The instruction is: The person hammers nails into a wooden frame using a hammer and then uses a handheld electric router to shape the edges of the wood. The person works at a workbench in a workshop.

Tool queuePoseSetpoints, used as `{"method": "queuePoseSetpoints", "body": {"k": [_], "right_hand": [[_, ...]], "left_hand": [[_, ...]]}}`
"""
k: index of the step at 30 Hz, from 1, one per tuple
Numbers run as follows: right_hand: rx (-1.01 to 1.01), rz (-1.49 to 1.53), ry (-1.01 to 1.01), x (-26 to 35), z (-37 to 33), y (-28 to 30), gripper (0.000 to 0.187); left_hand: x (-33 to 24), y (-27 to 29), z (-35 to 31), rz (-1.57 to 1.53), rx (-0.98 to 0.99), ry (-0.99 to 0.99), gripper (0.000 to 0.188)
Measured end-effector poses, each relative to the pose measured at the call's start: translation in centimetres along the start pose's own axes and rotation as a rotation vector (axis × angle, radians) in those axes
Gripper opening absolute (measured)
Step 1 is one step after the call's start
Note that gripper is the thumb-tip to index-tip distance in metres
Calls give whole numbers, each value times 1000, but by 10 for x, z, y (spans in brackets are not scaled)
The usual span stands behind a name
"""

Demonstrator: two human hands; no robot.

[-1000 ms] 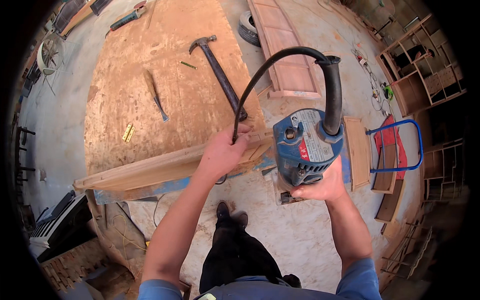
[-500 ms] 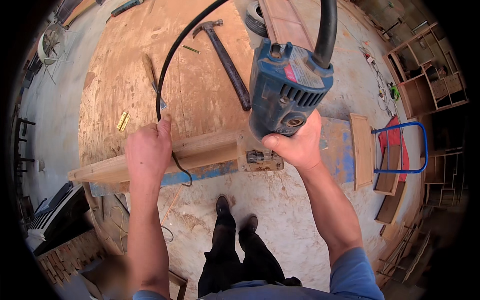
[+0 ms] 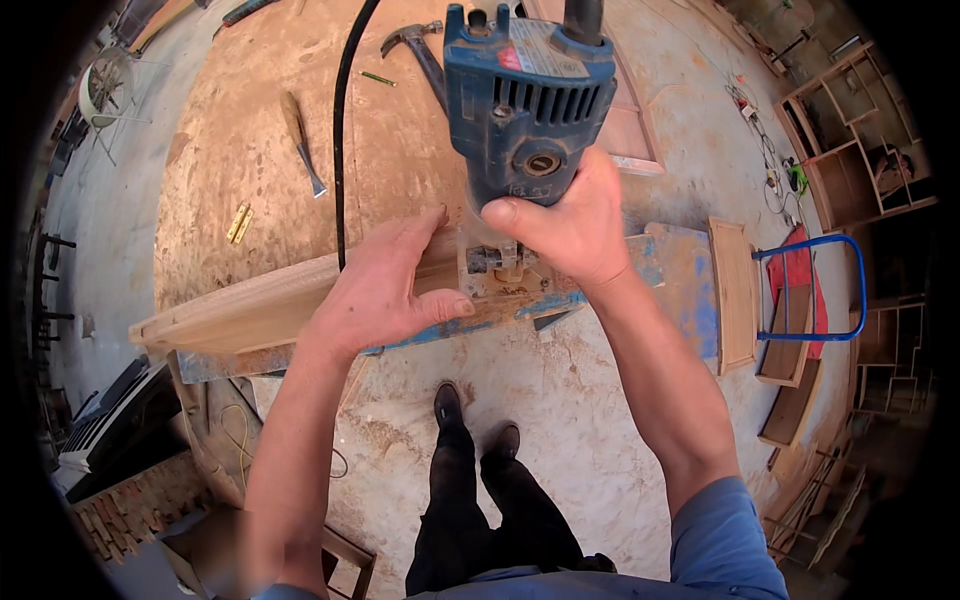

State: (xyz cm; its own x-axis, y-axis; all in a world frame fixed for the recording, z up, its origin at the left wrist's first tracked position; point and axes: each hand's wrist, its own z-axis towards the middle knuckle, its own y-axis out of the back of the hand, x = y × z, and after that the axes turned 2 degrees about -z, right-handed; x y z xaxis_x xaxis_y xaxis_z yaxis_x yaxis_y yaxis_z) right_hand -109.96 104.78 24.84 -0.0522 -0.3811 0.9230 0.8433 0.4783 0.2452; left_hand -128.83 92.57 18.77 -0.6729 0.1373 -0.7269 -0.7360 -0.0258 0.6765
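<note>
My right hand point(image 3: 575, 225) is wrapped around the body of a blue trim router point(image 3: 530, 125). The router's clear base point(image 3: 485, 280) rests at the edge of a long wooden board point(image 3: 235, 305) lying along the near side of the workbench. My left hand point(image 3: 380, 285) is open over the board, with its thumb spread toward the router base and its fingertips at the board's far side. It holds nothing. The router's black cord point(image 3: 342, 130) runs up past the left hand. The cutting bit is hidden.
On the plywood bench top point(image 3: 215, 150) lie a chisel point(image 3: 298, 140), brass hinges point(image 3: 239, 223), a green pencil point(image 3: 378, 78) and a claw hammer point(image 3: 420, 55) partly behind the router. To the right stand a wooden panel point(image 3: 735, 295) and a blue tubular frame point(image 3: 862, 285).
My left hand has let go of the cord and moved right, opening beside the router base. The router and my right hand have shifted left and slightly away from me.
</note>
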Motion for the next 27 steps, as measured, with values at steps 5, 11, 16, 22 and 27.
{"method": "queuePoseSetpoints", "body": {"k": [5,11,16,22,27], "right_hand": [[-4,2,-16,-2,1,0,57],[-45,16,72,-4,1,-6,49],[-8,-44,11,4,3,-10,47],[-41,4,79,-6,6,-14,48],[-50,1,88,-5,7,-18,49]], "left_hand": [[2,-9,2,97,-18,-38,106],[3,-13,0,185,-85,-60,100],[1,-10,1,168,-29,-24,96],[-5,-12,4,152,-88,-57,77],[-4,-10,3,198,-46,-1,68]]}}
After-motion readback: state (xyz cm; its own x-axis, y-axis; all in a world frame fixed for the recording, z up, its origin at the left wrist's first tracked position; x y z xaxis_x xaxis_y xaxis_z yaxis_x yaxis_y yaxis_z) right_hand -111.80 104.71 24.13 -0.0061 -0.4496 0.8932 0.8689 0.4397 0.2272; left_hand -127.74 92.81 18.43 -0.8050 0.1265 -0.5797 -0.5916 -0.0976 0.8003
